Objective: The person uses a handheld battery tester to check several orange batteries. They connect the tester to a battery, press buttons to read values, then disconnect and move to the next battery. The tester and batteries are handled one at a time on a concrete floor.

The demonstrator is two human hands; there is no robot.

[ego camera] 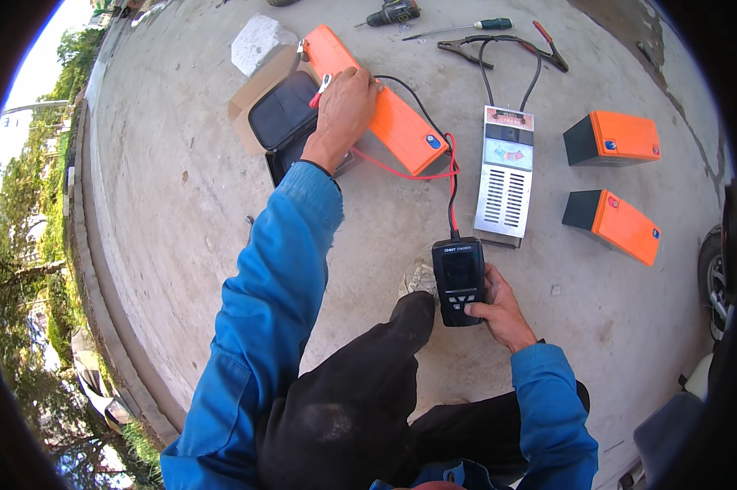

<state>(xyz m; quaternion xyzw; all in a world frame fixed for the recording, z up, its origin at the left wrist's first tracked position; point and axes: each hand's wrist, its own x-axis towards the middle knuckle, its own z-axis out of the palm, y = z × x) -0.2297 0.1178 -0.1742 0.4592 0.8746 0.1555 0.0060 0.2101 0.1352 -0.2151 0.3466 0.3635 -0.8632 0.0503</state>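
Observation:
An orange-topped battery point(399, 125) lies slantwise before me. Across its top goes my left hand point(347, 107), fingers curled over the far edge and fingertips hidden. Beside the knuckles is a red-handled metal clip point(321, 92); I cannot tell what it bites on. A second metal clip point(302, 50) sits at the battery's far end. The near end shows a blue-ringed terminal point(431, 141). My right hand point(500, 306) holds a black handheld battery tester point(459, 282), thumb on its lower buttons. Its screen looks dark. Red and black leads point(452, 190) run from it towards the battery.
A metal battery load tester point(506, 177) with clamp cables stands right of centre. Two more orange batteries point(625, 138) are further right. An opened black case point(283, 110) and a stone block point(261, 46) lie left. A drill point(394, 12) and screwdriver point(466, 27) lie beyond.

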